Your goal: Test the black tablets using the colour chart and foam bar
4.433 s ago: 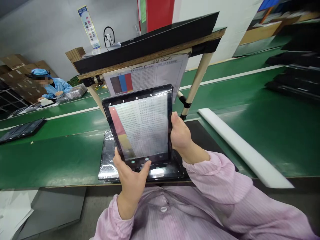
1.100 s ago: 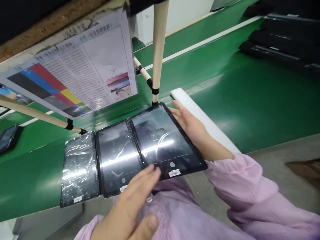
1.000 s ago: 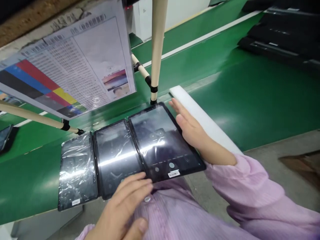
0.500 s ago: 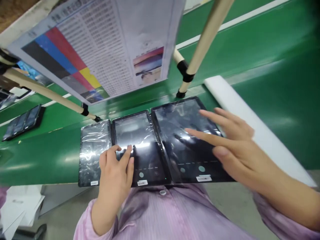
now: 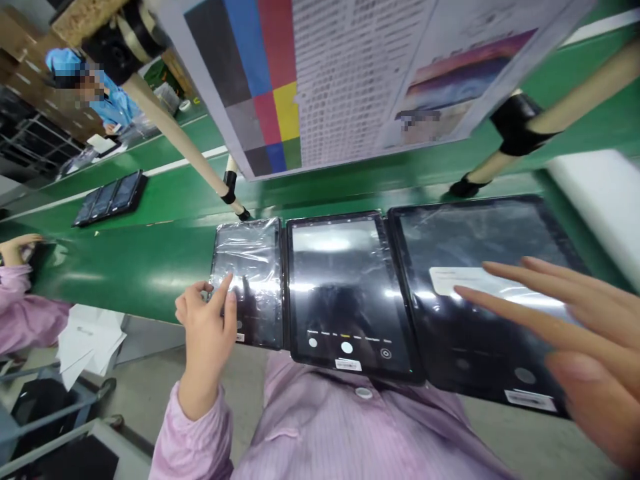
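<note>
Three tablets lie side by side along the near edge of the green bench. My left hand [image 5: 207, 327] has its index finger on or just over the screen of the left tablet [image 5: 260, 287], which wears crinkled clear film; its thumb stands apart and it holds nothing. The middle tablet [image 5: 345, 280] shows a camera screen with round buttons and bears a small white label. Over the right tablet [image 5: 480, 233] my right hand [image 5: 575, 320] reaches with fingers spread, fingertips at a pale pop-up box on the dark screen. Whether they touch the glass I cannot tell.
A printed chart [image 5: 350, 87] with colour blocks hangs over the bench on a pipe frame [image 5: 185, 147]. White foam [image 5: 600, 207] lies at right. More tablets [image 5: 110, 198] rest at far left. Two other people are at left, one a pink sleeve [image 5: 30, 307] with a hand.
The view has turned left. My left hand has gone from the middle tablet to the left one. A pale box has appeared on the right tablet, and the middle screen's buttons are brighter.
</note>
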`<state>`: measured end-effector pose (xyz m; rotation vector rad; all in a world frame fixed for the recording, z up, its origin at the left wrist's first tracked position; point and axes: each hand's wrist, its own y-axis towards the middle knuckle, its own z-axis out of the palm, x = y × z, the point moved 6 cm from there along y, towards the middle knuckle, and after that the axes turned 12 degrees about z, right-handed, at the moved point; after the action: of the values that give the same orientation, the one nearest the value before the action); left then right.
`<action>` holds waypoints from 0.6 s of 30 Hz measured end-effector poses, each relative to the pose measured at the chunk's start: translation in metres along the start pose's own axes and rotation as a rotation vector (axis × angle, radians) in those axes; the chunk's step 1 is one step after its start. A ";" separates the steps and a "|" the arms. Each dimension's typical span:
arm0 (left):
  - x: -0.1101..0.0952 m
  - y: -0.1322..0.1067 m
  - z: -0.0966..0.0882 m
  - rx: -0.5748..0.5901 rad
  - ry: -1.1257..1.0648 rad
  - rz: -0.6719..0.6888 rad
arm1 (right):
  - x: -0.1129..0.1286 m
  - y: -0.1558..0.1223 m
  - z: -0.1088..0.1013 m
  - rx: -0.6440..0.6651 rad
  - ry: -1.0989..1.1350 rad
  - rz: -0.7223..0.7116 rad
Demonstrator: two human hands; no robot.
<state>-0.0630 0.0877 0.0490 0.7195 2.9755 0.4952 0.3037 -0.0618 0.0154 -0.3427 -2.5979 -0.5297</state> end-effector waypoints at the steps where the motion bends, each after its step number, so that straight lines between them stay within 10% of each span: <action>1: 0.004 0.000 0.004 0.027 0.000 -0.004 | 0.009 0.001 0.003 0.025 0.032 -0.050; 9: 0.002 -0.002 0.007 0.010 -0.147 0.075 | 0.072 0.009 0.030 0.093 -0.073 -0.101; 18: -0.012 -0.006 0.013 0.049 -0.272 0.187 | 0.085 0.012 0.041 0.050 -0.188 -0.105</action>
<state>-0.0535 0.0816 0.0341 0.9893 2.6899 0.3038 0.2185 -0.0214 0.0268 -0.2511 -2.8181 -0.4883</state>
